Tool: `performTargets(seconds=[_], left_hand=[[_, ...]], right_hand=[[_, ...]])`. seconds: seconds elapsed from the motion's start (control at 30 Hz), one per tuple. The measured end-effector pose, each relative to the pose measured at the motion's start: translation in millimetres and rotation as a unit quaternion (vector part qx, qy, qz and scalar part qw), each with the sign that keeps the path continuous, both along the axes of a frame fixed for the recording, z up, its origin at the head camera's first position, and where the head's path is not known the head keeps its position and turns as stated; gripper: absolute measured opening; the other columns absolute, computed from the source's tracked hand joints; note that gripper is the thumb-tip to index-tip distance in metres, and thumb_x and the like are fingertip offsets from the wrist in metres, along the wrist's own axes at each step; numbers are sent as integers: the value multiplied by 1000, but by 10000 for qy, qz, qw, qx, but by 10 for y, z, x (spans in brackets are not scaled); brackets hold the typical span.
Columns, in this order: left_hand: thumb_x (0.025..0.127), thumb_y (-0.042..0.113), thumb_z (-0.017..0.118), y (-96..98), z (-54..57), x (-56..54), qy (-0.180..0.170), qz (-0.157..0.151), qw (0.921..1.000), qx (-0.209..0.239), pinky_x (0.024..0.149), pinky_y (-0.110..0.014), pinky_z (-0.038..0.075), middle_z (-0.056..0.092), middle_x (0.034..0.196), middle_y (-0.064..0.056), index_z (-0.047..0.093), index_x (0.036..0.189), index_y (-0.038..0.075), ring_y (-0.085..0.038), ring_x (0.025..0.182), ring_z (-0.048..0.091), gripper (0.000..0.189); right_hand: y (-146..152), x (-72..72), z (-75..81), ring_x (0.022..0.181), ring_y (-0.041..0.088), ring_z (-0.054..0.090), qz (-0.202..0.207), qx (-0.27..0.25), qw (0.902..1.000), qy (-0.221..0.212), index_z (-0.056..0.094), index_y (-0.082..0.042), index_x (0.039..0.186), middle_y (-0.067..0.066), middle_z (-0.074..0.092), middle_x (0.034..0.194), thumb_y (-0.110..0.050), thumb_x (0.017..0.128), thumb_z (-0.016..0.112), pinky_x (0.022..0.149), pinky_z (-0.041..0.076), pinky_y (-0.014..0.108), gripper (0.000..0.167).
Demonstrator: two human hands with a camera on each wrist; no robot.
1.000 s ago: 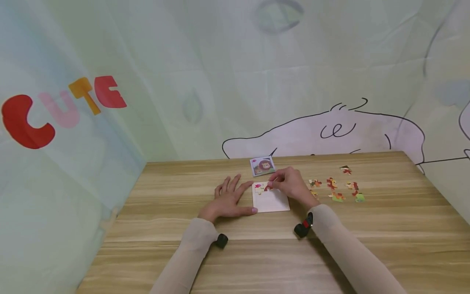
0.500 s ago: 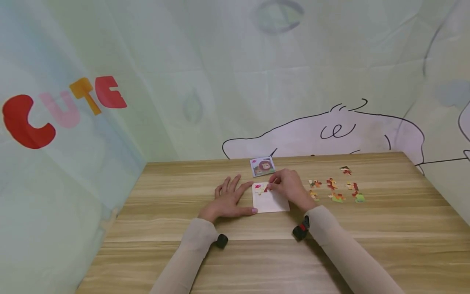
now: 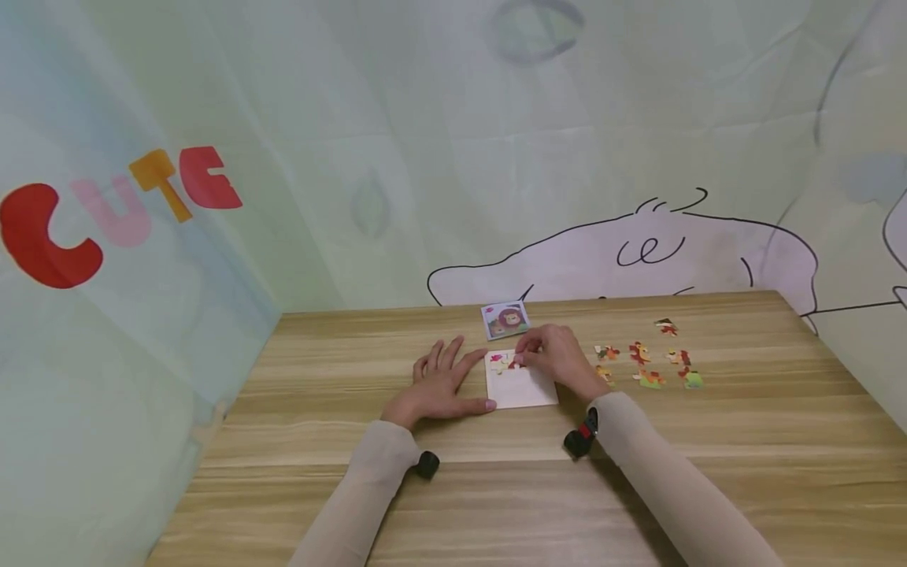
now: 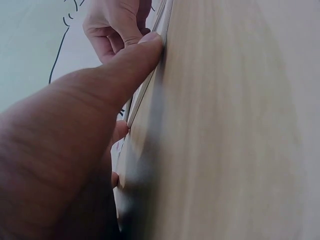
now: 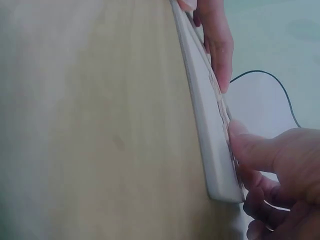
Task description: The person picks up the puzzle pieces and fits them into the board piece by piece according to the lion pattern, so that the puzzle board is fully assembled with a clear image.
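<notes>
A square white puzzle board [image 3: 523, 394] lies in front of me in the head view. My left hand [image 3: 438, 392] is spread flat beside it, with the thumb at the near left corner and the index fingertip at the far left one. Along the board's upper edge, my right hand [image 3: 560, 361] pinches a small reddish-brown puzzle piece [image 3: 514, 363], largely covered by the fingers. Left of that sits a pale piece [image 3: 500, 365] with a pink patch. In the right wrist view, the thumb [image 5: 255, 150] presses close on the thin pieces atop the board.
Behind the board lies a small lion picture card [image 3: 505, 319]. Several loose puzzle pieces [image 3: 639, 352] are scattered on the wooden table [image 3: 319, 354] to the right. A printed curtain [image 3: 354, 157] hangs along the table's far edge.
The right hand has shifted slightly on the board, its fingers still at the reddish-brown puzzle piece, and its wrist has moved a little left. The left hand stays in place.
</notes>
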State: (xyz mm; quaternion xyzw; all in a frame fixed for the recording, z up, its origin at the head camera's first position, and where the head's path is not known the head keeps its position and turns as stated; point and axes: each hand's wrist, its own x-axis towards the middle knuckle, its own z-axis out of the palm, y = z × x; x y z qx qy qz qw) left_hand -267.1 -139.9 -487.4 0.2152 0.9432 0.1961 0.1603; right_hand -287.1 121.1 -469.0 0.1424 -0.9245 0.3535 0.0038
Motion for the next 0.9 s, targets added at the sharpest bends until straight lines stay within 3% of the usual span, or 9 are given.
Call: performTargets(seconds=[0.37, 0.9], left_hand=[[91, 75, 66, -3, 26, 24, -12, 26, 10000, 54, 130, -70, -5, -9, 184, -7, 18, 171, 44, -43, 168, -15, 98], [92, 76, 65, 9, 28, 26, -10, 29, 10000, 4, 131, -69, -4, -9, 184, -5, 17, 171, 44, -42, 169, -15, 98]], right_hand=[[8, -78, 1, 78, 17, 57, 57, 48, 9999, 97, 83, -13, 90, 1, 73, 77, -16, 91, 87, 74, 40, 30, 5], [143, -27, -19, 88, 22, 61, -247, -221, 9994, -15, 82, -13, 102, 6, 76, 94, -19, 99, 79, 76, 45, 30, 7]])
